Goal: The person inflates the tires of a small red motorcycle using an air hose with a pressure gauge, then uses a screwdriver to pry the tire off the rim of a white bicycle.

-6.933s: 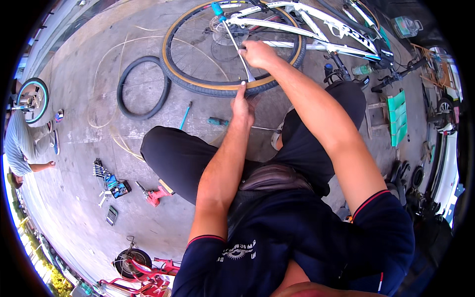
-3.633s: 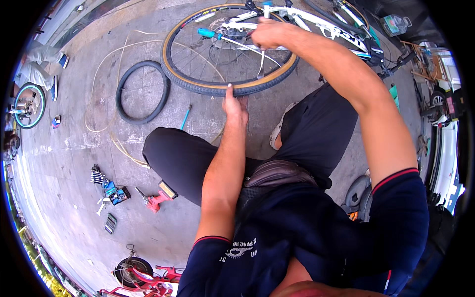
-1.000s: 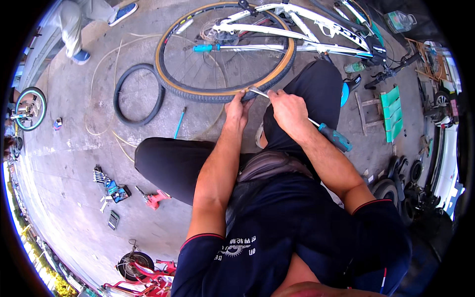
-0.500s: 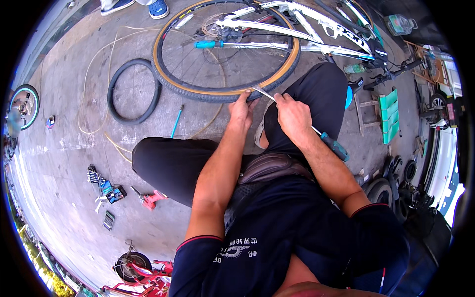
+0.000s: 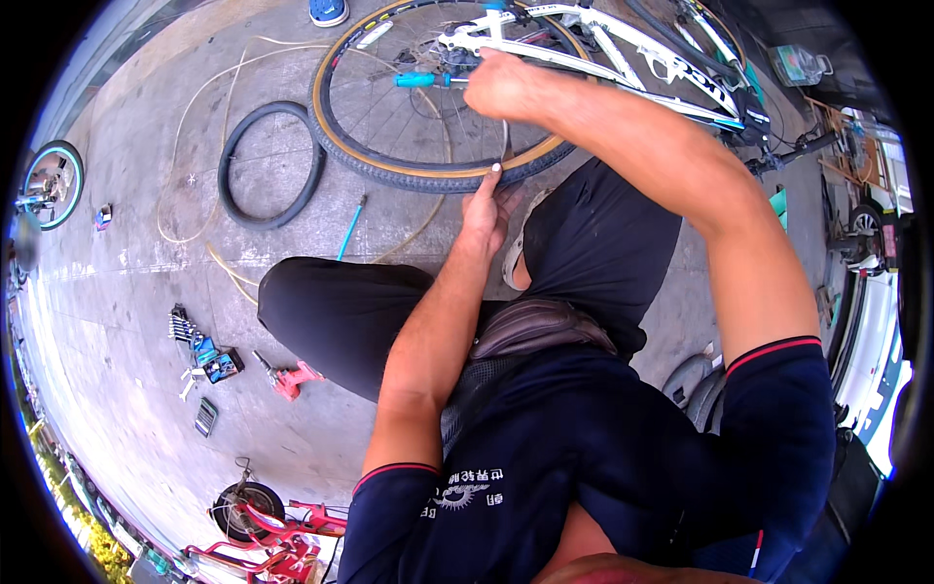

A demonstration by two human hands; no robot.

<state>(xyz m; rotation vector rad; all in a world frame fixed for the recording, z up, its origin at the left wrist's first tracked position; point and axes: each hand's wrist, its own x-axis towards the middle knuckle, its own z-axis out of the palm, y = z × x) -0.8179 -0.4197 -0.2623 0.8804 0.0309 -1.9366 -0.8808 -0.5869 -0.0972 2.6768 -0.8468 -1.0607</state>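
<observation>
A bicycle wheel (image 5: 336,131) with a black tyre and tan sidewall lies in front of me, on a white bicycle frame (image 5: 671,73) resting on its side. My left hand (image 5: 486,209) grips the near part of the tyre from below, thumb on its tan edge. Just beyond, my right hand (image 5: 506,88) is closed around a long pry tool (image 5: 506,141) held steeply, its metal end down at the tyre's edge by my left thumb. Most of its handle is hidden by my fist. A teal-handled screwdriver (image 5: 416,80) lies across the spokes, left of that fist.
Left of the wheel lie a loose tyre (image 5: 229,175), a thin hose (image 5: 161,185) and a blue rod (image 5: 350,229). A tool set (image 5: 219,365), red drill (image 5: 287,380) and small dark keypad-like device (image 5: 205,417) sit at lower left, above a red cycle (image 5: 282,530).
My right hand has swung forward and left over the wheel, tilting the pry tool from slanting toward me to nearly upright. My left hand stays on the tyre, with the thumb on its edge.
</observation>
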